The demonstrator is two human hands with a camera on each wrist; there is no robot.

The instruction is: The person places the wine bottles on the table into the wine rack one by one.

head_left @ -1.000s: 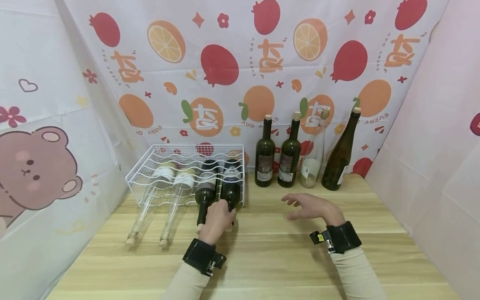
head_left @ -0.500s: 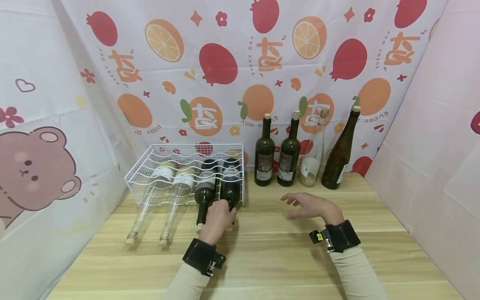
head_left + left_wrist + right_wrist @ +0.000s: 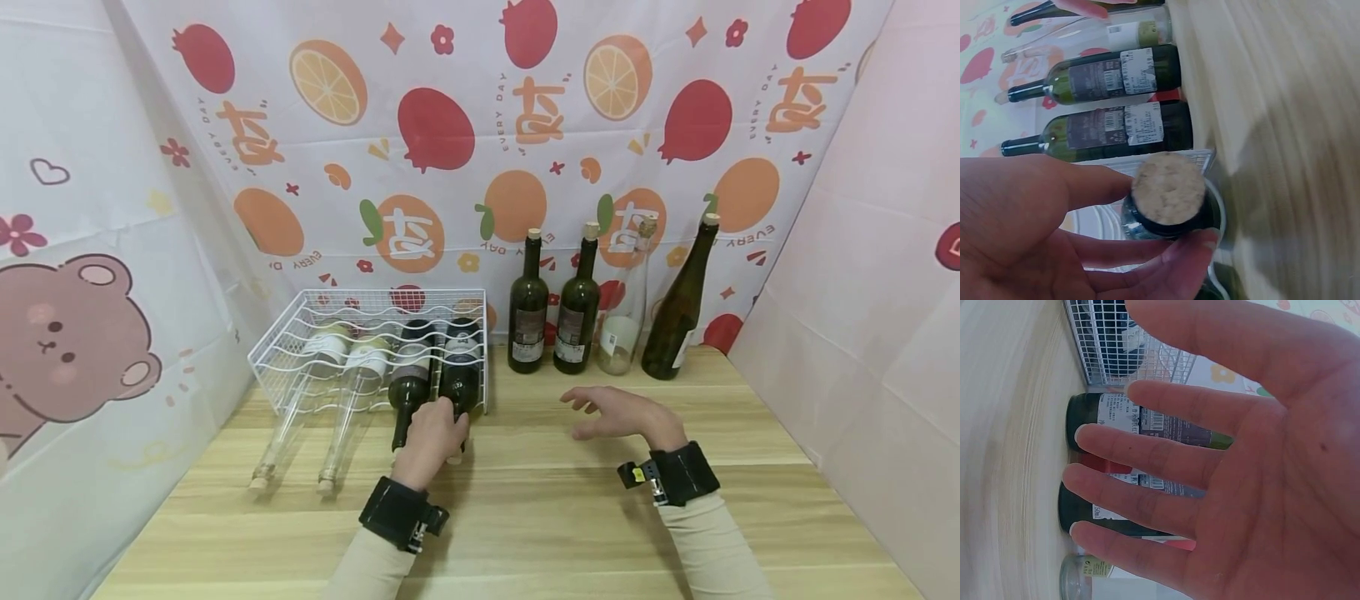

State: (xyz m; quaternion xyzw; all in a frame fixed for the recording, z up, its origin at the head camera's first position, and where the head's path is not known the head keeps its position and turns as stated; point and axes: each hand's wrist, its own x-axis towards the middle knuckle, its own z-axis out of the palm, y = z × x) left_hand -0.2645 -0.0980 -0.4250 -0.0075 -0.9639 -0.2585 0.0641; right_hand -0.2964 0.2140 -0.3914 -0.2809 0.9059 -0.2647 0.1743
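My left hand (image 3: 427,437) holds the neck of a dark green wine bottle (image 3: 460,382), which lies at the right end of a white wire rack (image 3: 486,350). In the left wrist view the bottle's cork (image 3: 1169,189) faces the camera, with thumb and fingers around the neck just behind it. Another dark wine bottle (image 3: 410,388) lies to its left, its neck partly hidden by the hand. My right hand (image 3: 618,412) hovers over the table with fingers spread and holds nothing. Its palm (image 3: 1272,487) fills much of the right wrist view.
Two clear bottles (image 3: 285,429) lie in the rack's left half, corked necks jutting toward me. Along the back right stand two dark bottles (image 3: 528,321), a clear bottle (image 3: 622,333) and a leaning dark bottle (image 3: 678,312). Printed cloth (image 3: 480,50) encloses the wooden table (image 3: 540,533).
My left hand has shifted slightly left, and the neck of the gripped bottle has gone with it. The right hand keeps its place.
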